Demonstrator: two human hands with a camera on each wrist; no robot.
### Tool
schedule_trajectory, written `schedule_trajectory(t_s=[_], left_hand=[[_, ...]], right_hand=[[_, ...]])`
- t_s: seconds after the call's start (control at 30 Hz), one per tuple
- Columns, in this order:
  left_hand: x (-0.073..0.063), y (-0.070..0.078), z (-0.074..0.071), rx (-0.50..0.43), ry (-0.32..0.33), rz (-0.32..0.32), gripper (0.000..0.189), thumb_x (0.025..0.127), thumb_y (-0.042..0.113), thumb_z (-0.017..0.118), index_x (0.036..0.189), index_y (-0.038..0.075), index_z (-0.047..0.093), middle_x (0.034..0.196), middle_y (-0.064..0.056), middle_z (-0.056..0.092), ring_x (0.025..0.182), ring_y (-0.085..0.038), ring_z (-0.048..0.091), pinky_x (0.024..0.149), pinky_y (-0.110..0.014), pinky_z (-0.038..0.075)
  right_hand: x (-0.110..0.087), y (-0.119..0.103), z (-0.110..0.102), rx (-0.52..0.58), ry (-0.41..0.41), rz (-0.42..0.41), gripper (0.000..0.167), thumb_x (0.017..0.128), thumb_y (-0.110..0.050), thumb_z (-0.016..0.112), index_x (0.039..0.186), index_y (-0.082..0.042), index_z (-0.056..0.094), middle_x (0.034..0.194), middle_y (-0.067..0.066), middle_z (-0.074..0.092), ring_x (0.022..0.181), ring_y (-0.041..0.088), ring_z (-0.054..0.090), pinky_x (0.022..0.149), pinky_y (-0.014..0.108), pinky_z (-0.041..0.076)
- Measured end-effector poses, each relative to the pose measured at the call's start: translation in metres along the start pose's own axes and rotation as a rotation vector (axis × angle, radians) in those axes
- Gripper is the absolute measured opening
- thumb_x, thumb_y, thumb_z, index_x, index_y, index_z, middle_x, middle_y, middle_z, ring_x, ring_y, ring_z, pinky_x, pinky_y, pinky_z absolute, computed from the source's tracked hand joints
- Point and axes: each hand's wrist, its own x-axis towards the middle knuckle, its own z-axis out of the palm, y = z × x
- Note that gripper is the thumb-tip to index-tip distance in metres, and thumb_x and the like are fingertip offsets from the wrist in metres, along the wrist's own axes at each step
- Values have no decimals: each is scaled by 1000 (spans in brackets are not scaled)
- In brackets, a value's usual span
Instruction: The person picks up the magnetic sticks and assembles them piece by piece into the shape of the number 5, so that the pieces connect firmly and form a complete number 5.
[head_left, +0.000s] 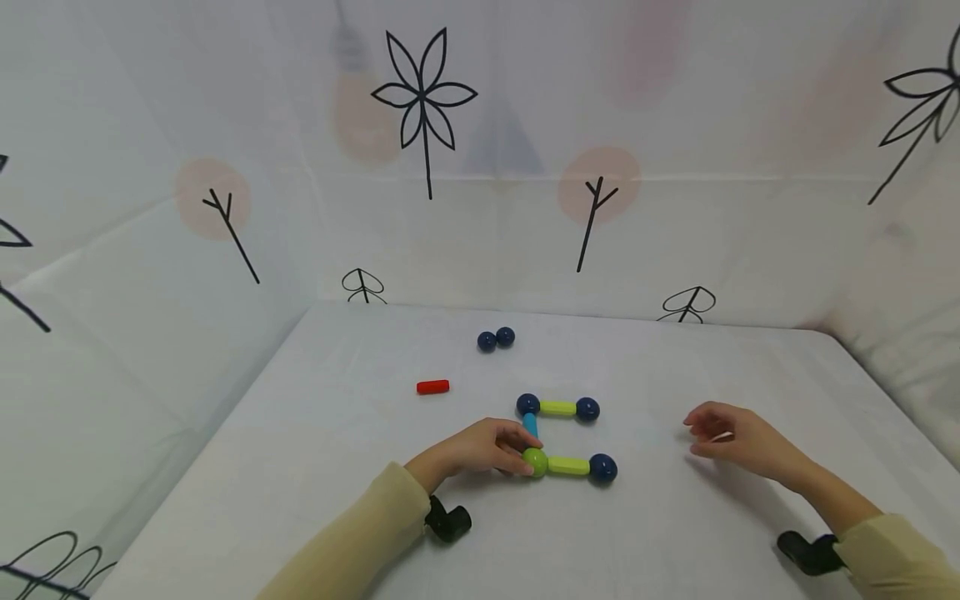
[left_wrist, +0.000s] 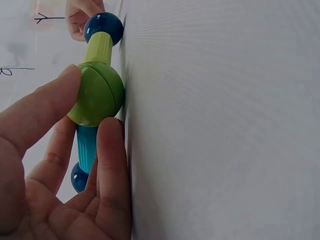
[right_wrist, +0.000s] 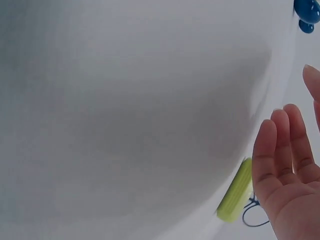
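Observation:
My left hand (head_left: 487, 447) holds a green ball (head_left: 536, 462) between thumb and fingers. From that ball a yellow-green rod (head_left: 568, 466) runs right to a dark blue ball (head_left: 603, 468). A light blue rod (head_left: 530, 423) links it to another dark blue ball (head_left: 528, 405), which carries a second yellow-green rod (head_left: 558, 408) ending in a dark blue ball (head_left: 587, 409). Over the table's right side, my right hand (head_left: 750, 442) hangs with loosely bent fingers and nothing in it. Close by in the right wrist view lies a loose yellow-green rod (right_wrist: 235, 192), hidden in the head view.
A red rod (head_left: 432, 387) lies to the left on the white table (head_left: 337, 500). Two dark blue balls (head_left: 496, 339) sit side by side farther back. White cloth walls (head_left: 495, 242) with plant drawings stand behind and at the sides.

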Motion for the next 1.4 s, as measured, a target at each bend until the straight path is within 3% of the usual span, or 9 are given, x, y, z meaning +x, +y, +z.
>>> schedule_trajectory(t_s=[0.4, 0.77, 1.17, 1.4], left_hand=[[0, 0, -1, 13, 1, 2, 30, 80, 12, 74, 109, 17, 67, 100, 5, 65, 95, -9, 58, 79, -27, 49], [-2, 2, -4, 16, 1, 0, 30, 81, 13, 73, 111, 18, 67, 101, 6, 64, 97, -10, 58, 81, -27, 49], [-3, 4, -3, 19, -3, 3, 31, 81, 13, 73, 111, 16, 67, 102, 5, 64, 97, -10, 58, 81, -27, 49], [-5, 6, -1, 6, 4, -4, 31, 81, 10, 72, 111, 16, 67, 103, 3, 64, 98, -13, 57, 82, -29, 49]], right_hand=[[-5, 21, -12, -63, 50, 69, 36, 77, -15, 76, 105, -1, 59, 98, 9, 61, 82, 12, 56, 65, 23, 48], [-7, 29, -23, -101, 75, 146, 37, 79, -16, 73, 107, 2, 57, 101, 15, 60, 90, 32, 56, 63, 27, 48], [-5, 41, -38, -103, 130, 192, 38, 83, -17, 70, 110, 5, 56, 98, 17, 59, 91, 36, 54, 64, 32, 47], [-2, 42, -41, -95, 155, 237, 40, 83, -16, 68, 112, 8, 54, 106, 28, 55, 96, 41, 50, 69, 38, 48]])
